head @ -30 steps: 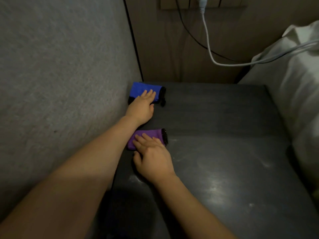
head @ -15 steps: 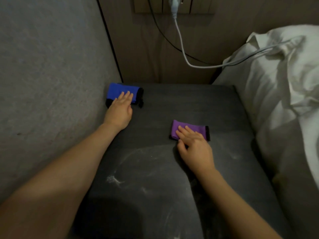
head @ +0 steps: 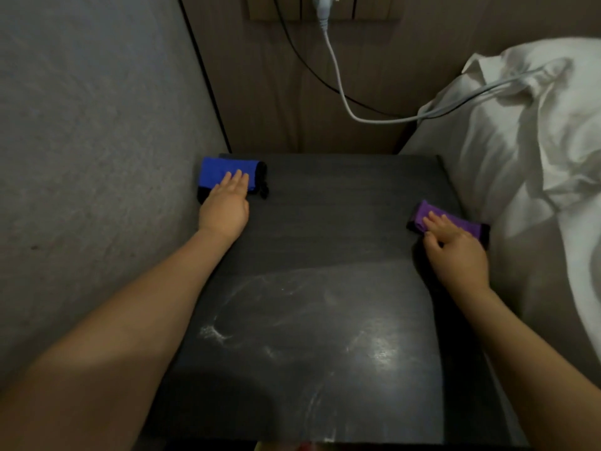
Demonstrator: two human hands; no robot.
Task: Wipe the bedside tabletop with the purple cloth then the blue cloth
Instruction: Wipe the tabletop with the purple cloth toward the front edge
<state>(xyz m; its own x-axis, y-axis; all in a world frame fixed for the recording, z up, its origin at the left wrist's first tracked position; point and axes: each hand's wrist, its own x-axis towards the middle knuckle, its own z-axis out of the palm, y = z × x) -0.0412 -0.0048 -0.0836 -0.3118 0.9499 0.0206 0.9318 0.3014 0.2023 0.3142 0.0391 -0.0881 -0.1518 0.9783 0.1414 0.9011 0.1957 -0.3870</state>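
The dark bedside tabletop (head: 325,229) fills the middle of the head view, with pale dusty smears on its near half. A folded blue cloth (head: 221,170) with a black edge lies in the far left corner against the wall. My left hand (head: 226,206) rests flat on it with straight fingers. A folded purple cloth (head: 432,216) with a black edge lies at the table's right edge beside the bed. My right hand (head: 455,252) presses on it with fingers stretched forward.
A grey wall (head: 97,157) runs along the table's left side. White bedding (head: 520,157) borders the right edge. A white cable (head: 338,79) and a black cable (head: 302,63) hang from a wall socket (head: 318,8) behind the table.
My right hand has slid the purple cloth from the table's left side across to its right edge. My left hand has stayed on the blue cloth.
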